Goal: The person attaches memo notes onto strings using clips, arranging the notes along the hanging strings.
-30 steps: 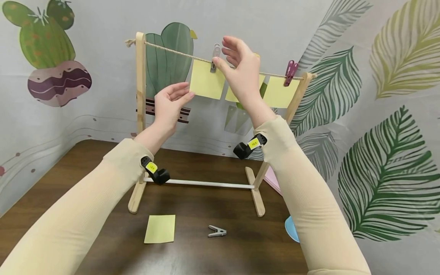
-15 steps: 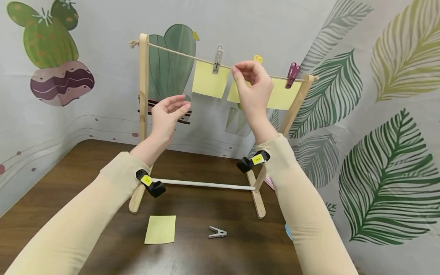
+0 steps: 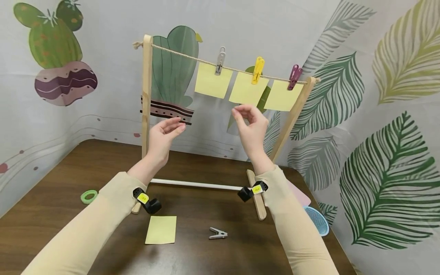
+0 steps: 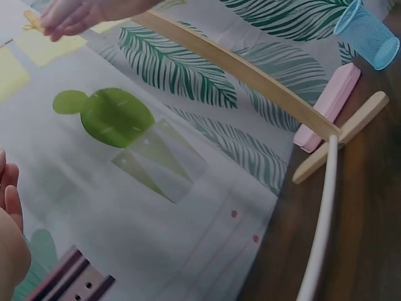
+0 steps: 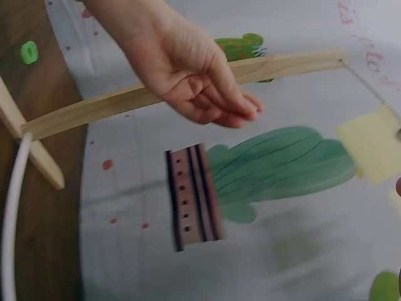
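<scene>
Three yellow paper squares hang from a cord on a wooden stand (image 3: 147,95). A grey clothespin (image 3: 220,63) pins the left paper (image 3: 213,82), a yellow clothespin (image 3: 258,70) the middle paper (image 3: 247,89), and a purple clothespin (image 3: 294,77) the right paper (image 3: 283,96). My left hand (image 3: 161,139) hovers near the left post with loosely bent fingers, holding nothing. Below the middle paper, my right hand (image 3: 252,128) is in the air with relaxed fingers and holds nothing. On the table lie another yellow paper square (image 3: 160,230) and a second grey clothespin (image 3: 218,233).
A white rod (image 3: 197,185) joins the stand's feet. At right are a blue mesh basket (image 3: 317,220) and a pink case (image 4: 329,106), partly behind my right arm. A green ring (image 3: 89,196) lies on the table at left. A printed cloth hangs behind.
My right hand has come away from the grey clothespin on the cord and dropped lower. The left hand has left the paper's edge and also moved down. The left paper stays hanging.
</scene>
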The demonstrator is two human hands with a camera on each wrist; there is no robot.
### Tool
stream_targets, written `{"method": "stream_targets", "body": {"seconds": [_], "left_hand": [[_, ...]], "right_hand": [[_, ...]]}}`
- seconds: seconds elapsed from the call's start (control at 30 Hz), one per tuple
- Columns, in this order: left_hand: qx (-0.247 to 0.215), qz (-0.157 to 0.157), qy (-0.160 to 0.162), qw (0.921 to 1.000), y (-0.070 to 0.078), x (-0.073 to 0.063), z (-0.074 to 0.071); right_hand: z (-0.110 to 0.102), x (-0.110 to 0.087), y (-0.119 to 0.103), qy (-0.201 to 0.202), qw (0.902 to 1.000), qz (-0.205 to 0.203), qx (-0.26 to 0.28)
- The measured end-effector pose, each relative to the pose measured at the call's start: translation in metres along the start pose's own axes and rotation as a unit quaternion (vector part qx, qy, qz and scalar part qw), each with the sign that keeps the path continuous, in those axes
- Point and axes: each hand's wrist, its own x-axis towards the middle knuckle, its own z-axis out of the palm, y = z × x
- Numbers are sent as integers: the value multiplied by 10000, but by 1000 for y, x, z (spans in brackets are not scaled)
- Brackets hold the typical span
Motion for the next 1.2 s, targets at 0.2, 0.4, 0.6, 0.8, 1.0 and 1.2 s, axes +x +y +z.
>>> {"method": "stream_targets", "body": {"seconds": [0.2, 0.4, 0.6, 0.8, 1.0, 1.2], "left_hand": [[337, -250, -208, 9989, -23, -14, -17], [692, -474, -305, 9960, -42, -30, -33], [830, -744, -311, 9933, -57, -45, -43], [877, -938, -365, 9910, -69, -58, -52], [1314, -1303, -345, 9821, -85, -72, -64], [1379, -1682, -418, 9752, -98, -82, -76]], "right_hand": [[-6, -37, 22, -7, 9986, 521, -62], [-13, -80, 44, 68, 9929, 1191, -27], [-20, -114, 44, 132, 9853, 1701, -110], [-25, -138, 38, -11, 9786, 2058, -11], [-26, -162, 51, -642, 9603, 2701, 283], [-24, -182, 61, -1055, 9433, 3105, 503]]}}
